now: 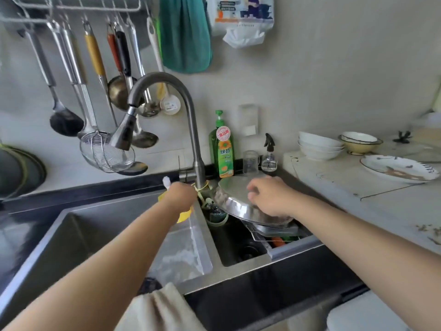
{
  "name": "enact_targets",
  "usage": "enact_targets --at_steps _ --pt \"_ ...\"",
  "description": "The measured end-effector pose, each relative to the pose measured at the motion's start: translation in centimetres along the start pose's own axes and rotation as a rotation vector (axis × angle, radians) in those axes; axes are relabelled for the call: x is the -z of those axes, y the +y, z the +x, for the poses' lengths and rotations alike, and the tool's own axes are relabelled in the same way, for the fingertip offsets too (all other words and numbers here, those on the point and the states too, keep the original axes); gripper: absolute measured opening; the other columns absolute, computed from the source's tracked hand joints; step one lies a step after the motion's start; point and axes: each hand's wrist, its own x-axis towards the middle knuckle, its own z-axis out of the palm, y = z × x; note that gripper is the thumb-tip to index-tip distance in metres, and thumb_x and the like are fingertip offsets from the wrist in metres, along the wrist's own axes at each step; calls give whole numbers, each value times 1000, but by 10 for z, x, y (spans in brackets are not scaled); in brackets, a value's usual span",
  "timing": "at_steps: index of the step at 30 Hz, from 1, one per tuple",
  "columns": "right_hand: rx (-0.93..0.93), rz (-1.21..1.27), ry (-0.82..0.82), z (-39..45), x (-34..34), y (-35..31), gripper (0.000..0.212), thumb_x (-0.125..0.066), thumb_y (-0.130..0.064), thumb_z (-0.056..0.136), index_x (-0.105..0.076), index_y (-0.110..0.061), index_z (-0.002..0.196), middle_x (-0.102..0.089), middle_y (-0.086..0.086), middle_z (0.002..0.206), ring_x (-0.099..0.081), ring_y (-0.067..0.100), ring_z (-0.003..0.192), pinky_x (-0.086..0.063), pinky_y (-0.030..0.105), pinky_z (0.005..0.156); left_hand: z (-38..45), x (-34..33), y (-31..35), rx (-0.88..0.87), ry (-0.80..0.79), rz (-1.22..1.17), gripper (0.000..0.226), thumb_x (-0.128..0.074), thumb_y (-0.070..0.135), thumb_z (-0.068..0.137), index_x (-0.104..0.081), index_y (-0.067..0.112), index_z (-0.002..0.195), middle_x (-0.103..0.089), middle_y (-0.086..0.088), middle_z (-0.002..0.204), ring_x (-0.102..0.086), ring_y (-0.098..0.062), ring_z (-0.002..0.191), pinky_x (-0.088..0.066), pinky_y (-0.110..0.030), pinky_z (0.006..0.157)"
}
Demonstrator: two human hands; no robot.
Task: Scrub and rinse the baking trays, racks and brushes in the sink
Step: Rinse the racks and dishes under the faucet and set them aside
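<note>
A round steel baking tray (238,206) lies upside down and tilted over the right sink basin, on top of a wire rack (274,235). My right hand (269,195) lies on the tray's near side, fingers bent over its flat bottom and thumb at the rim. My left hand (182,193) is at the foot of the faucet (191,111) and grips a yellow scrubber (185,215); a white tip (166,181) sticks out above the hand. What lies under the tray is mostly hidden.
The left basin (100,235) holds foamy water along its right wall. A green dish-soap bottle (222,151), a glass and a small spray bottle stand behind the sink. Stacked bowls (319,145) and a plate (398,168) sit on the right counter. Ladles and a strainer hang at the left.
</note>
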Motion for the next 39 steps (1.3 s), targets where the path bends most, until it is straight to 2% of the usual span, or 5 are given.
enact_targets --at_steps 3,8,20,29,39 --pt "97 41 -9 13 -29 -50 34 -47 -33 105 -61 -20 132 -54 5 137 -48 28 130 -39 33 101 -2 53 -74 77 -19 119 29 -55 14 102 -65 2 127 -70 -15 126 -67 -7 71 -60 -19 71" --pt "188 129 -90 43 -96 -133 31 -49 -29 104 -62 -21 131 -56 8 137 -52 28 123 -45 35 94 -23 133 -196 46 -329 929 48 -45 28 110 -42 18 158 -43 -1 160 -40 -28 148 -31 -39 122" --pt "139 -23 -141 129 -178 -200 31 -48 -27 103 -60 -17 130 -57 11 137 -53 34 122 -49 38 96 -10 158 -250 -168 -256 393 31 -60 46 103 -72 24 85 -66 3 78 -52 -6 60 -41 -18 58" --pt "-91 -37 130 246 -138 -188 76 -59 -26 95 -21 -5 158 -39 22 153 -36 41 140 -37 46 113 14 162 -239 107 62 -733 29 -46 31 111 -61 8 122 -80 -13 102 -76 -38 97 -62 -48 86" --pt "-43 320 92 221 -114 -207 56 -55 -8 97 -42 -12 151 -47 14 149 -47 34 134 -44 44 102 22 137 -287 448 2 -1154 35 -41 24 109 -46 15 75 -72 -23 120 -72 -38 98 -61 -51 72"
